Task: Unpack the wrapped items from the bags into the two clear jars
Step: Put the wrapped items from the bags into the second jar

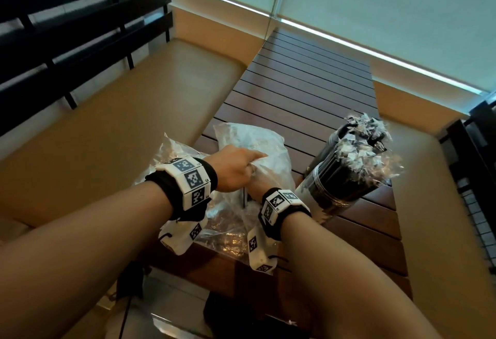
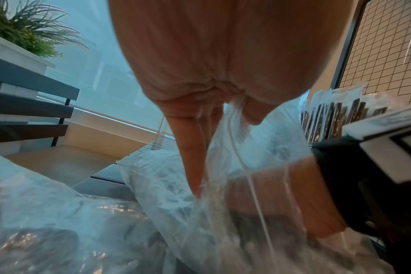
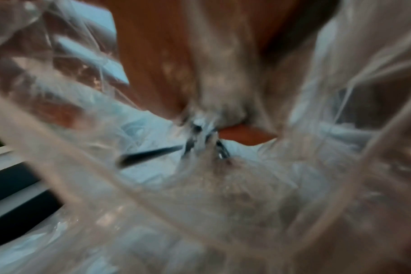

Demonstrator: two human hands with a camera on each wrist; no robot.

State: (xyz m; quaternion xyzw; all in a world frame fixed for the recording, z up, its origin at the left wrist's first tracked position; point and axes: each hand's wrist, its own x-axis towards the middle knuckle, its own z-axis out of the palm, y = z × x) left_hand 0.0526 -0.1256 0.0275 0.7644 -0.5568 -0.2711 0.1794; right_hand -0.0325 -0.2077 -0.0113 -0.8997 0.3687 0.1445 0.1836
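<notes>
Plastic bags, two of them, lie on the near end of the slatted wooden bench (image 1: 308, 75). One clear bag (image 1: 252, 148) stands in the middle; a second, crinkled bag (image 1: 171, 148) lies flat to its left and hangs over the bench edge. Two clear jars (image 1: 346, 183) stand just right of the bags, both packed with black wrapped items (image 1: 362, 148) upright, their wrapper ends sticking out on top. The left hand (image 1: 233, 169) pinches the rim of the middle bag. The right hand (image 1: 257, 185) is inside this bag; the blurred right wrist view shows its fingers closed on dark wrapped items. Beyond the bags the bench top is free up to the window.
</notes>
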